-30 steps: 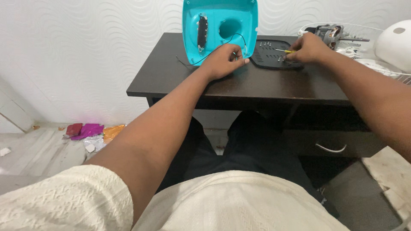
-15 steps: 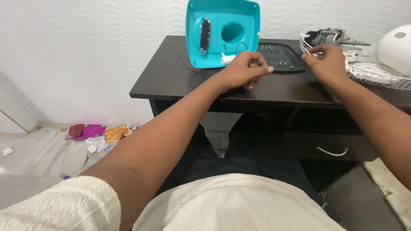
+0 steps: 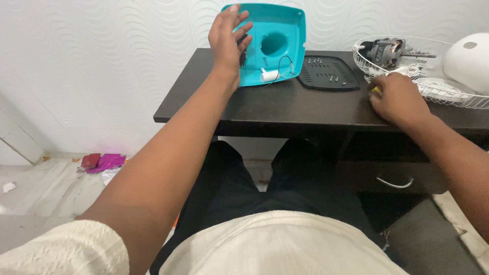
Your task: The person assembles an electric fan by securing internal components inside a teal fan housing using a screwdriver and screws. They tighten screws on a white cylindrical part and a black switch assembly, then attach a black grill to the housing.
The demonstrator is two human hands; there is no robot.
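Reaching left hand (image 3: 227, 31), fingers spread, at teal housing (image 3: 277, 46) | right hand (image 3: 397, 99) clenched on yellow tool (image 3: 376, 90)

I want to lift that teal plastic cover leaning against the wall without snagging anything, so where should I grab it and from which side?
Probably best by the top left rim of the teal cover, coming from above, where the left hand already is. It stands tilted against the wall, so that edge is free. A black wire and white cylinder hang at its lower middle, so avoid the bottom edge.
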